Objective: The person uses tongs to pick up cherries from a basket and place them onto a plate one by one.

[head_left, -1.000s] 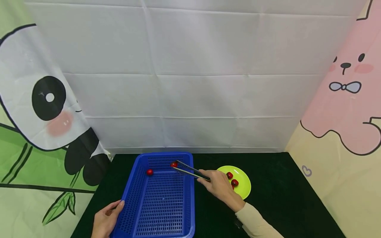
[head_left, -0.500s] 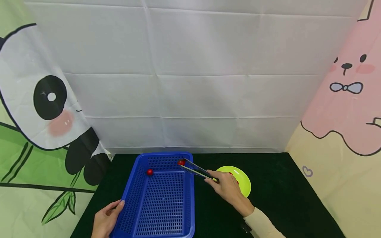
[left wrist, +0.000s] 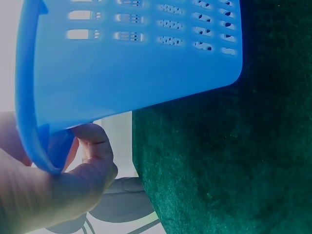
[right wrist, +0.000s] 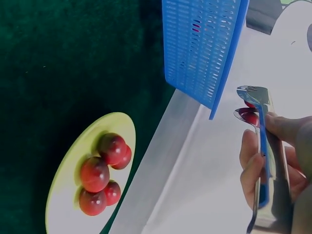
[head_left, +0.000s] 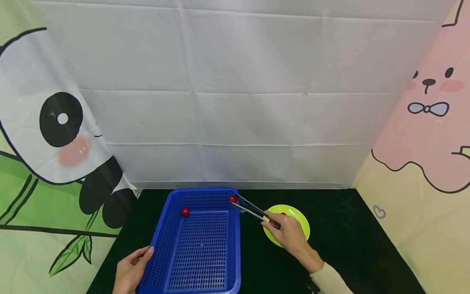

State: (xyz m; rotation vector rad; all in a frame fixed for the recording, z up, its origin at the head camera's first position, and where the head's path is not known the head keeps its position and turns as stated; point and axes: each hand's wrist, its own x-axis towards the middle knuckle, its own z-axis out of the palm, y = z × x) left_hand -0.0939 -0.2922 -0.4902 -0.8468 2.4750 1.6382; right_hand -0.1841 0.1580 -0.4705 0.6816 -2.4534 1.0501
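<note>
My left hand (head_left: 132,269) grips the left rim of a blue perforated plastic basket (head_left: 200,253); the left wrist view shows fingers curled round the basket's rim (left wrist: 27,97). My right hand (head_left: 291,237) holds metal serving tongs (head_left: 253,211) with spoon-and-fork ends (right wrist: 248,113). Pinched in their tips is a red cherry tomato (head_left: 233,199), above the basket's far right corner. Another cherry tomato (head_left: 185,212) lies inside the basket near its far left. Beneath the right hand is a yellow-green plate (head_left: 302,226), partly hidden; the right wrist view shows several cherry tomatoes (right wrist: 95,174) on it.
A dark green cloth (head_left: 341,245) covers the table. Behind it hangs a white creased curtain (head_left: 242,114). A panda-printed cloth (head_left: 44,122) borders the left side, a pink bear-printed one (head_left: 418,134) the right.
My right hand has drawn the tongs and their cherry tomato to the right, from inside the basket toward its right rim. My left hand and the basket have stayed put.
</note>
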